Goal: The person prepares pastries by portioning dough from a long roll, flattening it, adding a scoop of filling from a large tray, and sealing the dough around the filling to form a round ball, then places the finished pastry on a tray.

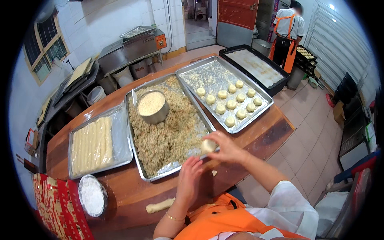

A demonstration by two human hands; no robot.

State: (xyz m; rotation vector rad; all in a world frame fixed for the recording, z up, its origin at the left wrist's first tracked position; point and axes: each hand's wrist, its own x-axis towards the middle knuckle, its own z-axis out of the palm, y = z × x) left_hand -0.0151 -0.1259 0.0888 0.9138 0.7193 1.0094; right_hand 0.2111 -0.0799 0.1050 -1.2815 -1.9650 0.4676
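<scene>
My right hand grips a round, pale dough ball between thumb and fingers, over the near right corner of the filling tray. Just left of it and lower, my left hand holds nothing; its fingers are stretched out beside the tray's near edge. That metal tray bears a heap of crumbly brown filling, with a metal pot of pale grains standing in it. By my left forearm, a short dough rope lies on the wooden table.
Behind, a floured baking tray carries several round buns; a black lined tray adjoins it. Left are a tray of dough strips, a bowl of flour and a red patterned bag. A co-worker stands beyond the table.
</scene>
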